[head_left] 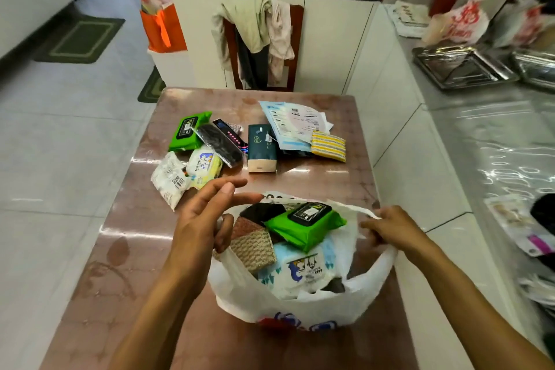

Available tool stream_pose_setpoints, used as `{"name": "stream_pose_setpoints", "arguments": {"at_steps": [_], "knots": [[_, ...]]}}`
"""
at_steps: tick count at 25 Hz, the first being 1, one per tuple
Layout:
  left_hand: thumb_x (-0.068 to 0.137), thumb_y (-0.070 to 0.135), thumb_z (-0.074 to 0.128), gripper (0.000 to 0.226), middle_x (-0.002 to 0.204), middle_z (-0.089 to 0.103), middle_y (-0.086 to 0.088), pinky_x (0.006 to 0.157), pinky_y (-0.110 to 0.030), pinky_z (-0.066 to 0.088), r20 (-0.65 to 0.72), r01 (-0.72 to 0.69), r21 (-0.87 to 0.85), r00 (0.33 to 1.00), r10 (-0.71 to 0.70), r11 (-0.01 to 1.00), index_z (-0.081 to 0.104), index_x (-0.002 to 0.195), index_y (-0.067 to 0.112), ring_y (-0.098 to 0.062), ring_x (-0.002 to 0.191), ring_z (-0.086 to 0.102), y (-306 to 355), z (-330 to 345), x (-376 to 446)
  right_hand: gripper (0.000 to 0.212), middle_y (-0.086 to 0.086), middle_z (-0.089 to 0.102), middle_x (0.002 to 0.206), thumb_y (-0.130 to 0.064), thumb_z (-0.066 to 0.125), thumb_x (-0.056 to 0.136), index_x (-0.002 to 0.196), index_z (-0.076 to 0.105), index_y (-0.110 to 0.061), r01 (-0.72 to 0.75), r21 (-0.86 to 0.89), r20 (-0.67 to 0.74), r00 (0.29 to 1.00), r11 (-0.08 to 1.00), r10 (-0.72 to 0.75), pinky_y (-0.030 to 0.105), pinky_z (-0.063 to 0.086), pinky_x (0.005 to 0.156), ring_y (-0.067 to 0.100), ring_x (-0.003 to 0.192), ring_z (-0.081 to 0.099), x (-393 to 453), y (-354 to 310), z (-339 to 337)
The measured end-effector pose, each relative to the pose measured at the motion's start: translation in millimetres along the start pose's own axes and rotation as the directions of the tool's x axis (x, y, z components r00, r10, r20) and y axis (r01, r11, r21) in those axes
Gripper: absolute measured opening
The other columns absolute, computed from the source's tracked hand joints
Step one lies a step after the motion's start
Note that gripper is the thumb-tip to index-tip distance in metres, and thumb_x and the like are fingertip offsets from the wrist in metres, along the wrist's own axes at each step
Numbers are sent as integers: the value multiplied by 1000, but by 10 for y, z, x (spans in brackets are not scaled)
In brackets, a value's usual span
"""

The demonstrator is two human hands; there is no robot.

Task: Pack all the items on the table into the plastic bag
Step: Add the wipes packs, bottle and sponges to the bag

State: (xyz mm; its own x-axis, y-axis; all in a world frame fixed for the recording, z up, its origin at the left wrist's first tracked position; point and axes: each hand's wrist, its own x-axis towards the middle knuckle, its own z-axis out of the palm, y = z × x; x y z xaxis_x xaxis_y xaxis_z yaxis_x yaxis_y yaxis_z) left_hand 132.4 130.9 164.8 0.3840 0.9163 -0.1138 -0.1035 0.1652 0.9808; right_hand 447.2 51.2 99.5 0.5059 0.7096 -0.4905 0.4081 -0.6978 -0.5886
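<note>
On the pink-brown counter, everything is placed here against the white plastic bag, which sits at the near edge with its mouth gaping.

Beyond the bag and to its left lie a white barcoded packet, a baby-wipes pack, a green wipes pack and a black sleeved item. Straight beyond the bag stands a dark green tissue box, and beyond it to the right a stack of papers with a yellow striped sponge at its near corner. These are yet to be packed, so the job looks about half done.

The left hand hovers at the bag's left rim, fingers spread and holding nothing, probably free to fetch the next item. The right hand pinches the bag's right handle loop, likely to keep the mouth wide.

The bag is thin, crinkled and translucent white, with red and blue print low on its front. Inside show a second green wipes pack, a woven brown pad and a blue-and-white pack.
</note>
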Motion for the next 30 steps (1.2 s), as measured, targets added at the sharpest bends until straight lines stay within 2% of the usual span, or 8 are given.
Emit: {"name": "stream_pose_setpoints", "arguments": {"at_steps": [3,6,10,14,20,23,25,30], "knots": [[88,44,54,35,107,73,-19,40,-21,23,-7,-22,-63,1000,22,998,64,111,20,-8,38,23,112,-17,111,24,-5,42,49,-24,55,98,83,72,-15,238,567,-36,963,788,-266,24,35,36,11,40,35,-227,-454,-60],[87,43,55,34,101,73,-22,37,-17,25,-6,-65,-74,998,65,995,63,110,19,-7,36,22,326,-46,282,30,-10,39,49,-31,48,99,84,73,-22,423,595,-156,895,683,-418,18,28,36,6,40,30,-501,-868,-73],[89,41,58,28,96,75,-18,39,-16,25,-34,23,46,999,-21,999,67,108,22,-7,37,23,323,-177,282,27,1,47,54,-22,46,102,88,68,-15,304,679,-85,937,669,-340,21,27,37,8,38,33,-633,-916,48],[94,32,58,19,91,75,-12,41,-17,22,-26,207,144,978,-205,968,67,109,25,-9,40,29,142,-126,243,25,2,50,51,-19,49,100,85,67,-9,194,550,-32,977,813,-211,25,34,39,13,36,39,-464,-780,117],[90,42,57,26,94,74,-16,39,-20,38,-23,181,87,983,-180,980,70,107,26,-15,43,43,181,-25,380,43,0,70,63,-58,50,89,76,69,-22,234,210,-147,967,949,-206,31,51,50,16,55,63,150,-690,-177],[92,51,47,38,96,73,-18,39,-19,35,-29,227,63,974,-225,972,70,107,25,-16,42,39,168,83,519,31,-1,71,84,-51,52,89,86,67,-24,254,119,-149,960,960,-235,44,57,70,22,75,65,825,-740,-199],[95,53,43,42,95,72,-17,38,-18,33,-92,263,65,962,-256,963,71,106,25,-15,42,38,116,140,623,24,1,70,103,-43,59,87,100,65,-23,272,-47,-116,954,961,-276,39,54,76,23,87,63,1375,-749,-101],[94,56,43,45,93,73,-15,37,-16,37,-223,301,82,935,-277,950,71,106,22,-14,43,43,-62,234,846,65,9,51,138,-24,71,78,137,43,-18,288,-379,-8,949,880,-314,36,46,86,32,116,55,2561,-635,275]]}}
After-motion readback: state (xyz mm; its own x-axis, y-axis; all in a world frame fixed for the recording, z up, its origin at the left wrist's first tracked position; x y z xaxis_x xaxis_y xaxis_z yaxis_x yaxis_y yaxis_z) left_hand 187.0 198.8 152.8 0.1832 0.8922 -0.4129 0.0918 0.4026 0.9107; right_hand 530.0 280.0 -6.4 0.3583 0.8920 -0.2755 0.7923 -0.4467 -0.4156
